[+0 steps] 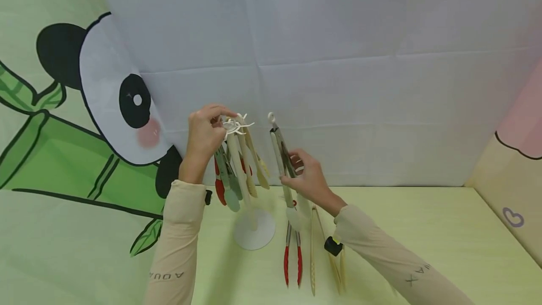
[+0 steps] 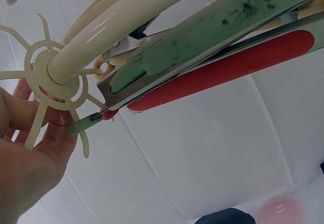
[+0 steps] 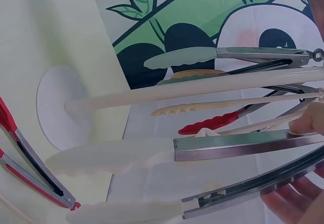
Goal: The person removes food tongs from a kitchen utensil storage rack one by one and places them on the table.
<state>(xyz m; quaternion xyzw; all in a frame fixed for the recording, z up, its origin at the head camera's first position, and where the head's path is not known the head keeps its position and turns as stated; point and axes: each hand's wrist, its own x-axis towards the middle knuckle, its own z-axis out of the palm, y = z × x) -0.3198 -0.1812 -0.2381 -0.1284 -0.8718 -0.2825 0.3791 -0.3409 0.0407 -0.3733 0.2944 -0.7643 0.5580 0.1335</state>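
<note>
My left hand [image 1: 203, 133] holds the hooked top ring of a cream utensil stand [image 1: 241, 168], thumb and fingers at the ring. Green tongs [image 2: 187, 46], red tongs [image 3: 212, 123] and beige tongs [image 1: 262, 178] hang from its hooks, tips down. To the right of the stand, my right hand [image 1: 309, 178] grips a pair of tongs [image 3: 228, 147] with metal arms and pale white tips, thumb on one arm and fingers on the other. These tongs stand nearly upright above the table, hanging loop at the top, their two arms spread apart.
The stand's round white base [image 1: 254, 236] rests on the pale yellow-green table [image 1: 406, 229]. Red-tipped tongs [image 1: 286, 262] lie right of it, with beige tongs [image 1: 313, 258] beside them, partly under my right forearm. A white cloth wall [image 1: 360, 107] rises behind, a panda print at left.
</note>
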